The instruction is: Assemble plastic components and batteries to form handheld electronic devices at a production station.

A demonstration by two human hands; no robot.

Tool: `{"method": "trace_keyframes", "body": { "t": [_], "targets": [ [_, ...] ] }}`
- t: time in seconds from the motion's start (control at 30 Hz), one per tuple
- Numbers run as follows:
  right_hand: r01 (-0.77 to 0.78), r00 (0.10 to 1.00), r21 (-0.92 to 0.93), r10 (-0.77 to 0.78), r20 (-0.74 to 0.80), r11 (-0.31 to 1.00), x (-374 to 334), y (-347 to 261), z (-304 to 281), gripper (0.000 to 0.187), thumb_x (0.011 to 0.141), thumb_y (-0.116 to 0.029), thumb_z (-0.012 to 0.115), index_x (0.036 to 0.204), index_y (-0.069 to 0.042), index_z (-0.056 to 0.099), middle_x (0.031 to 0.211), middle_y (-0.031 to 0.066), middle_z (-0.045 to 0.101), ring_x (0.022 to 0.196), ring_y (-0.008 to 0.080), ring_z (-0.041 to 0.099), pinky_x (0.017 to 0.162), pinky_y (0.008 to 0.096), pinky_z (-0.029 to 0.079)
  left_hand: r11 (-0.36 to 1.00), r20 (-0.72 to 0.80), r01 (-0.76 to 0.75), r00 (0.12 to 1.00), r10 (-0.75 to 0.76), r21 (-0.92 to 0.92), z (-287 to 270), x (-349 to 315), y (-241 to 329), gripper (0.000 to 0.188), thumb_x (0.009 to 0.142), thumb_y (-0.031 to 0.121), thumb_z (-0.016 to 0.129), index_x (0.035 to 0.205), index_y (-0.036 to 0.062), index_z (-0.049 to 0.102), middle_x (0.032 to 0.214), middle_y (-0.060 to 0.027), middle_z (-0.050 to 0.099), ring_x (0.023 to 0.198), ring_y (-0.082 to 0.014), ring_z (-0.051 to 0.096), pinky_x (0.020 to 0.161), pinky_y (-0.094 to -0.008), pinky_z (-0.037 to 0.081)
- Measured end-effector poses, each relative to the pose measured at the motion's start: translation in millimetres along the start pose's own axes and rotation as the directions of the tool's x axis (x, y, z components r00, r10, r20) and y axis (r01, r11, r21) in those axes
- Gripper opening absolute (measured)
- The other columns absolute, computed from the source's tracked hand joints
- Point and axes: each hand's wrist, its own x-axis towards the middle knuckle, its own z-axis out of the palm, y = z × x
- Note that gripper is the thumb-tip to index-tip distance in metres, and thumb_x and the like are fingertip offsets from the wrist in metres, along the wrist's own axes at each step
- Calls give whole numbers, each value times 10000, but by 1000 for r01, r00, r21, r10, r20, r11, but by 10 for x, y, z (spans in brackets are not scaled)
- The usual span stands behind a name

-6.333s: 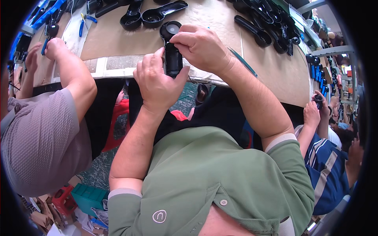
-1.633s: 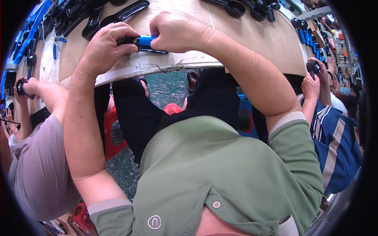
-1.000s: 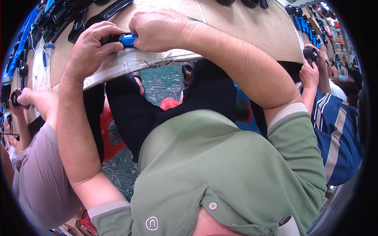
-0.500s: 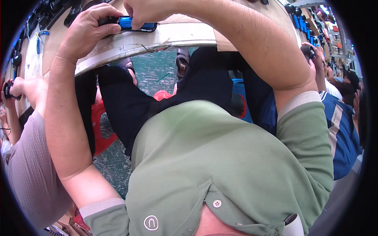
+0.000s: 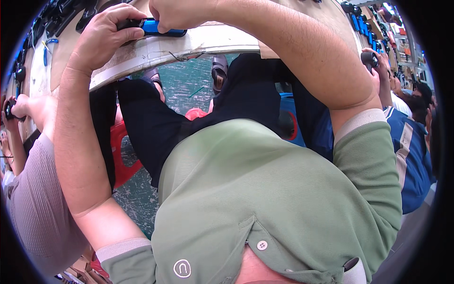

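Note:
A long black housing with a bright blue inner part (image 5: 151, 27) lies level at the near edge of the worktable, at the top of the head view. My left hand (image 5: 105, 35) is closed round its dark left end, thumb on the near side and fingers over the far side. My right hand (image 5: 183, 13) is closed above it, with the fingertips pressed down on the blue part. The upper picture edge cuts off part of that hand, so I cannot make out whether it holds anything small.
The worktable's pale edge (image 5: 213, 40) curves before my lap. Blue-handled pliers (image 5: 46, 53) and black parts (image 5: 59, 19) lie at the left. More black-and-blue pieces (image 5: 362, 29) stand at the right. Co-workers sit close on both sides, holding dark parts. A red stool (image 5: 124, 154) is below.
Almost nothing differs. Both hands keep their places on the black-and-blue housing, with only a tiny shift of the right hand and the housing.

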Motion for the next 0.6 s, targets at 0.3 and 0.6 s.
{"method": "trace_keyframes", "body": {
  "t": [0.3,0.6],
  "targets": [
    [87,996,33,-87,9,996,54,99,14,230,875,-242,671,915,-96,845,827,111,797,707,287,734,691,435,581,996,-84,-67,995,61,-59,36,-31,-63,262,863,60,858,1116,39,795,1066,-30,723,903,-185,633,866,-307,534],
    [243,952,-68,-251,-173,968,-46,135,169,160,839,-90,697,898,12,807,848,157,790,687,359,725,652,403,604,995,-46,-100,994,100,1,-34,4,17,265,860,72,863,1111,31,790,1084,-33,739,936,-202,647,915,-321,536]
  ]
}}
